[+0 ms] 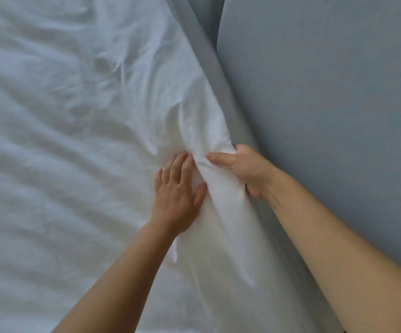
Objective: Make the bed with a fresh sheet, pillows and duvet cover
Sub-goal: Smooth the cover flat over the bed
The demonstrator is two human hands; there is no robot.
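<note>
Nearest, two bare forearms, entering from the bottom edge and angled toward each other.

At the end of the left forearm, the left hand [179, 188]: palm down, fingers straight and close together, laid flat on the white sheet [50, 131], holding nothing. Thumb spread to the side, touching a raised fold [212, 195] of that sheet.

Just right of it, across the fold, the right hand [245, 171]: closed around the bunched edge of the sheet. Thumb lying on top of the cloth and pointing toward the left hand; other fingers curled down behind the cloth, mostly hidden.

Between the two hands, the fold itself: a thick ridge of gathered white fabric, running from beside the wrists up past the fingertips.

Left of the left hand and beyond it, the rest of the sheet, spread wide over the bed, with long wavy creases and a patch of sharper wrinkles further up.

Beyond the right hand, a narrow grey strip [206, 68] lying right along the sheet's edge. Right of that hand and further off, a broad plain grey panel [326, 92], wall or headboard impossible to tell.
</note>
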